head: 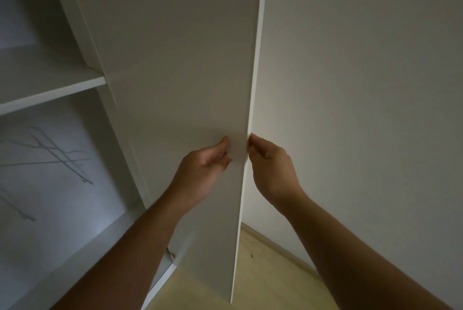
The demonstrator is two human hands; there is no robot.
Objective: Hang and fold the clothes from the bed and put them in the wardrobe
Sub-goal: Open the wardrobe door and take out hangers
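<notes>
While my right hand (270,166) pinches the free edge of the wardrobe door (175,59) and my left hand (204,169) curls against its face, grip unclear, the clothes are out of view; only hangers (57,156) show inside; I judge I'm opening up; next, swing it wide, then fetch clothes.

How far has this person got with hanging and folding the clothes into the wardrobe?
Done: the wardrobe stands open, showing a shelf and hangers.
In hand: the right hand pinches the wardrobe door at its free edge, and the left hand has curled fingers against its face. Whether it is being opened or closed cannot be told.
Left: seemingly everything, as no garment shows on the hangers, on the shelf or in either hand.
</notes>
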